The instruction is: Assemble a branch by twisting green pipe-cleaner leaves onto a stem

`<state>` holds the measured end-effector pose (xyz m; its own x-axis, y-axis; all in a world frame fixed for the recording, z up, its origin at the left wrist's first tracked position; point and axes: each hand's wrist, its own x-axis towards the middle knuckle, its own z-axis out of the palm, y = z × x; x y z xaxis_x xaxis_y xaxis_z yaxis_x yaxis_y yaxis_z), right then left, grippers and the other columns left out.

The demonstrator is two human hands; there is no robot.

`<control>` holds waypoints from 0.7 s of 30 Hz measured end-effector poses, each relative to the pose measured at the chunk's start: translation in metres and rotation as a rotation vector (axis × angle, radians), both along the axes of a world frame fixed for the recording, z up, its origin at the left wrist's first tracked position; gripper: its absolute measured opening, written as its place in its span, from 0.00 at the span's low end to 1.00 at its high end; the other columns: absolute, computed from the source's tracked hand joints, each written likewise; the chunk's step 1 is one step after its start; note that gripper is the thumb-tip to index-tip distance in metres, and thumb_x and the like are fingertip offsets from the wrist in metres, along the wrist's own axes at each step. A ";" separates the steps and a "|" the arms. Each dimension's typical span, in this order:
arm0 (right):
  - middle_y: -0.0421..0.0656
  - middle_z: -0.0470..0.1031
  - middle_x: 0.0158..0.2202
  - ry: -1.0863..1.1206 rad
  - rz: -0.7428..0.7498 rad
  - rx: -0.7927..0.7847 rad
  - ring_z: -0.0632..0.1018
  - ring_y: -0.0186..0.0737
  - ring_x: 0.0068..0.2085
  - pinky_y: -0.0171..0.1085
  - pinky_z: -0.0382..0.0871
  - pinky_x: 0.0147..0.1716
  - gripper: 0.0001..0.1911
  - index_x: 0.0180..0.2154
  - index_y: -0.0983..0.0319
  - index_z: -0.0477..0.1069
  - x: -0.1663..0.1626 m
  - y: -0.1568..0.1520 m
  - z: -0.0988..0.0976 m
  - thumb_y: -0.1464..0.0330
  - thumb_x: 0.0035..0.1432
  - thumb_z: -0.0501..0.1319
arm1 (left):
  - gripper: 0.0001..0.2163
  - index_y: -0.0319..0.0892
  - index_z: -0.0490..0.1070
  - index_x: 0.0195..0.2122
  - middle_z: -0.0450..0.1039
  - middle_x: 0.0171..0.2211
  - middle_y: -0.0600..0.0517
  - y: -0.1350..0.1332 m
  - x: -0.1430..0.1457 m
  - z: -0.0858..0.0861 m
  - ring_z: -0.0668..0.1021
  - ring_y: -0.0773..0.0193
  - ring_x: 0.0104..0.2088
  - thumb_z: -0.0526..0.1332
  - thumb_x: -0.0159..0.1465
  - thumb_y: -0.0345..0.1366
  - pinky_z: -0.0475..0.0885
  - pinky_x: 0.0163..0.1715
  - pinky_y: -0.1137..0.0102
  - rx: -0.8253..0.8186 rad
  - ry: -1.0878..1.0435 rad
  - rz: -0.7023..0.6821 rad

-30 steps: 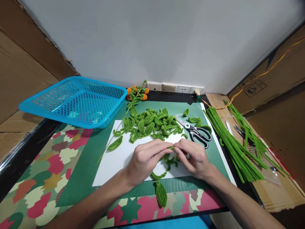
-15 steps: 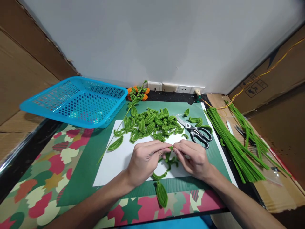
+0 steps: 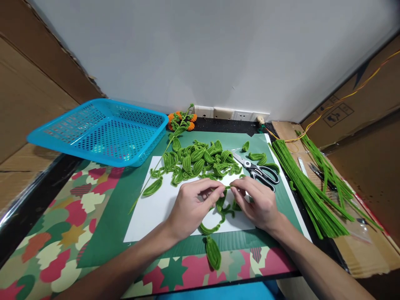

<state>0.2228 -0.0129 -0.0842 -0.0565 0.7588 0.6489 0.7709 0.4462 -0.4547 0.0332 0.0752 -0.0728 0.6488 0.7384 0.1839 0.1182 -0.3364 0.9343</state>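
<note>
Between my two hands, over the white sheet (image 3: pixel 150 216), runs a short green pipe cleaner (image 3: pixel 228 187). My left hand (image 3: pixel 195 206) pinches one end of it, and my right hand (image 3: pixel 258 202) pinches the other. Fingers cover most of the piece. Curled green pipe cleaner bits (image 3: pixel 211 229) lie on the paper under my hands. A looped pipe cleaner leaf (image 3: pixel 213 253) rests nearer to me, on the edge of the green mat. Beyond my hands is a pile of similar leaves (image 3: pixel 197 160). Scissors (image 3: pixel 258 171) lie just past my right hand.
A blue plastic basket (image 3: pixel 134 160) stands at the back left. Beside it lies a stem with orange flowers (image 3: pixel 182 121). Bundled green pipe cleaners (image 3: pixel 308 187) lie on the right, next to cardboard with tweezers-like tools (image 3: pixel 318 171). Power sockets (image 3: pixel 242 116) line the wall.
My fingertips have moved slightly apart, and more of the green pipe cleaner shows between them. My right hand has shifted a little right and up.
</note>
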 end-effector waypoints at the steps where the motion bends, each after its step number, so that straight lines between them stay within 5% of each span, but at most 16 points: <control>1: 0.43 0.75 0.32 -0.006 -0.002 0.002 0.75 0.37 0.30 0.35 0.70 0.32 0.05 0.44 0.63 0.72 0.000 0.000 0.000 0.77 0.70 0.60 | 0.05 0.42 0.82 0.40 0.80 0.32 0.53 0.000 0.000 -0.001 0.78 0.68 0.28 0.65 0.71 0.34 0.72 0.29 0.73 0.017 0.016 0.002; 7: 0.41 0.74 0.29 0.007 0.014 0.007 0.74 0.36 0.29 0.34 0.69 0.30 0.05 0.42 0.62 0.72 -0.004 0.000 -0.002 0.78 0.69 0.61 | 0.05 0.40 0.80 0.39 0.76 0.29 0.53 -0.002 0.000 0.000 0.75 0.67 0.27 0.65 0.69 0.33 0.68 0.26 0.72 0.092 0.052 -0.029; 16: 0.39 0.71 0.25 -0.077 -0.033 0.077 0.70 0.34 0.24 0.34 0.64 0.25 0.09 0.35 0.61 0.70 -0.007 0.000 -0.010 0.78 0.68 0.60 | 0.10 0.40 0.76 0.32 0.74 0.25 0.54 -0.010 0.002 0.002 0.75 0.67 0.24 0.63 0.71 0.37 0.69 0.25 0.73 -0.172 0.045 -0.085; 21: 0.40 0.73 0.26 -0.151 -0.078 0.109 0.72 0.35 0.25 0.36 0.65 0.26 0.06 0.39 0.62 0.71 -0.007 -0.001 -0.009 0.78 0.67 0.62 | 0.10 0.40 0.77 0.34 0.74 0.26 0.54 -0.012 0.005 0.002 0.74 0.66 0.25 0.64 0.70 0.40 0.67 0.25 0.72 -0.159 0.087 -0.020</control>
